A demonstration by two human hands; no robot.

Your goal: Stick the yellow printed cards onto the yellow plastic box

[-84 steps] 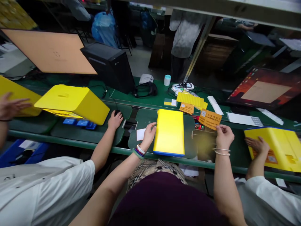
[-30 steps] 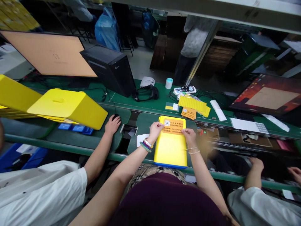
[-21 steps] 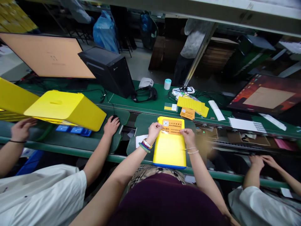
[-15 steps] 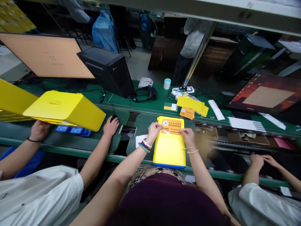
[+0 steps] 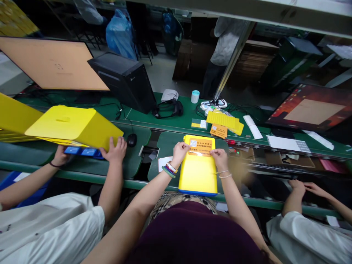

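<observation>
A yellow box with a blue base (image 5: 198, 176) lies in front of me at the edge of the green bench. Across its far end is an orange label (image 5: 202, 147) with a QR code and dark printing. My left hand (image 5: 180, 153) pinches the label's left edge, and my right hand (image 5: 220, 158) pinches its right edge. Whether the label is fully stuck down or partly lifted I cannot tell. Just beyond the box lie a stack of orange labels (image 5: 219, 131) and yellow sticker sheets (image 5: 223, 121).
On the left a co-worker's hands hold a larger yellow box (image 5: 74, 123) beside a mouse (image 5: 132, 140). A black computer tower (image 5: 125, 82), a headset (image 5: 168, 109) and a label roll (image 5: 195, 96) stand along the back. Another person's hands (image 5: 305, 186) rest at right.
My hands keep their pinch on the label with hardly any movement. The co-worker on the left has moved a hand from the mouse to the larger yellow box.
</observation>
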